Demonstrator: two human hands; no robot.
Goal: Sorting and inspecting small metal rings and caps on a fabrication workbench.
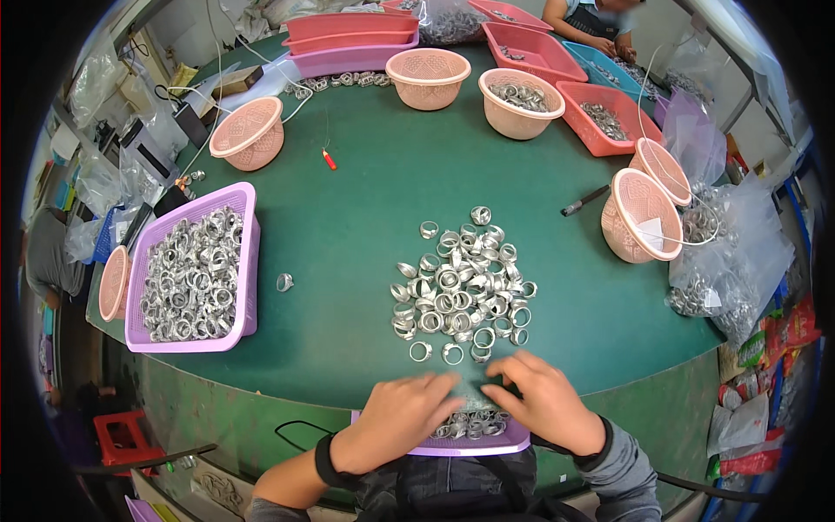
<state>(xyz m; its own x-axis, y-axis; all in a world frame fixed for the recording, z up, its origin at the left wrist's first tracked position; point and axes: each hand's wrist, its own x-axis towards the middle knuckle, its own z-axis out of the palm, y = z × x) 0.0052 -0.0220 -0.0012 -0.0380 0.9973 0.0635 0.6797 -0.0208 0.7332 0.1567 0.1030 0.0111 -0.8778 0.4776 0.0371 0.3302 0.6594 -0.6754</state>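
A loose heap of silver metal rings (461, 291) lies spread on the green tabletop in front of me. My left hand (400, 416) is at the table's near edge, its fingers pointing right and smeared by motion, so its grip cannot be made out. Just right of it, my right hand (548, 402) has thumb and index finger apart, with nothing visible between them. Below both hands, a purple basket (474, 449) at my lap holds more silver rings (477, 424); the hands partly cover it. A single ring (284, 282) lies apart on the left.
A large purple basket (250, 261) full of rings stands at left. Peach baskets (428, 78) and red trays (591, 130) line the far side. A black marker (584, 201) and a small red-tipped item (329, 160) lie on the green table (365, 209). Another person (600, 30) works at far right.
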